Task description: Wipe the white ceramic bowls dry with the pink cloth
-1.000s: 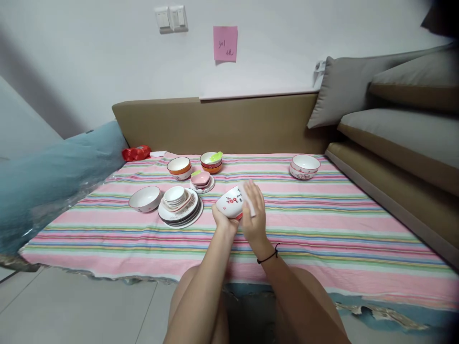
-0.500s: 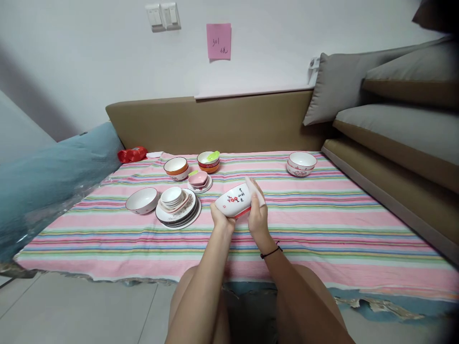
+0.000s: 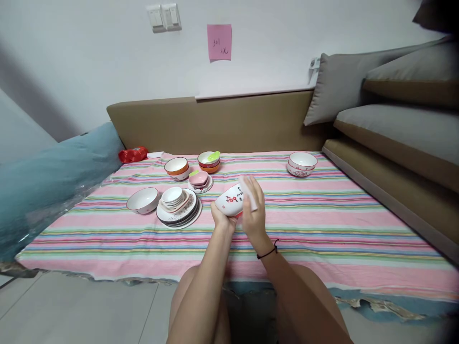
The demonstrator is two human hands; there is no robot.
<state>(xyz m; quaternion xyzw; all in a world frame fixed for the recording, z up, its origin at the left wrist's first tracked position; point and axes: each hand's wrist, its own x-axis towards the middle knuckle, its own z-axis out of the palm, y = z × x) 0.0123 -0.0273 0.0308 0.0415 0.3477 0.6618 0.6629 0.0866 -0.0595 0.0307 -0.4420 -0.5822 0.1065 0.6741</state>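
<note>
My left hand (image 3: 223,221) grips a white bowl with red flower print (image 3: 229,200) from below, tilted on its side above the striped cloth (image 3: 322,220). My right hand (image 3: 254,212) presses a small white wipe (image 3: 248,192) against the bowl's right side, fingers wrapped over it. A black band circles my right wrist. To the left of the bowl sits a stack of plates topped with small white dishes (image 3: 178,207).
On the cloth stand a white bowl (image 3: 142,200), an orange-and-white bowl pair (image 3: 177,168), a pink dish on saucers (image 3: 200,180), a bowl stack with a green spoon (image 3: 210,161), and two stacked bowls (image 3: 302,164) far right. A blue cushion (image 3: 53,177) lies left, grey cushions right.
My right hand with the wipe slid from the bowl's right rim back over its side, while the left hand kept holding the bowl in place.
</note>
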